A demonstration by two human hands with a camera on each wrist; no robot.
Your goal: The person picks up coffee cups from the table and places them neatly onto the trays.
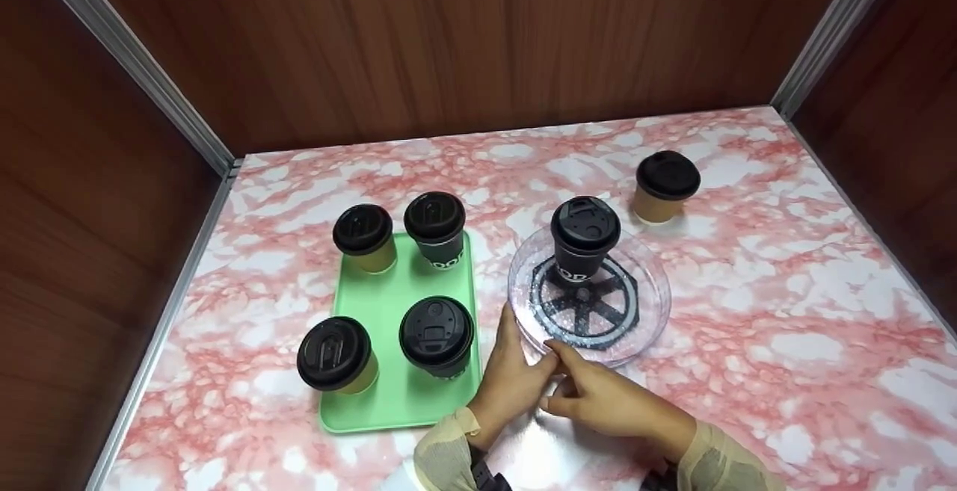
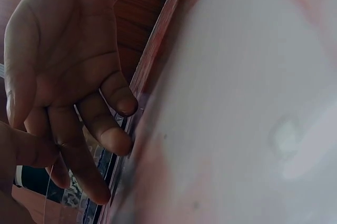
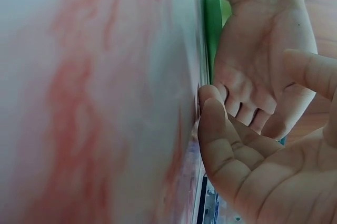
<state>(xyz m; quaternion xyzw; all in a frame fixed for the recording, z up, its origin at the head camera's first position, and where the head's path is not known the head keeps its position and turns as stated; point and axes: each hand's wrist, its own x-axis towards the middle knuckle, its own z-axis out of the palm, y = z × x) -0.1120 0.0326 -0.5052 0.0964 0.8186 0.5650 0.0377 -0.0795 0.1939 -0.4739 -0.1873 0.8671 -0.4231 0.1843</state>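
Observation:
A clear round turntable (image 1: 649, 326) with a dark spoked base under it lies on the marbled table. On its far part stands a black paper cup (image 1: 585, 233) with a black lid. My left hand (image 1: 512, 379) is at the turntable's near left edge, fingers extended along the rim. The right hand (image 1: 609, 401) is at the near edge, its index finger reaching to the rim and the left thumb, other fingers loosely bent. Both palms show in the wrist views: the left hand (image 2: 68, 66) has relaxed fingers, the right hand (image 3: 263, 176) bent ones, with nothing held.
Left of the turntable is a green tray (image 1: 374, 412) bearing a brown cup (image 1: 365, 237), another brown cup (image 1: 336, 356), a black cup (image 1: 436, 229) and another black cup (image 1: 437, 338). A brown lidded cup (image 1: 664, 184) stands behind right. Wooden panels (image 1: 478, 42) enclose the table.

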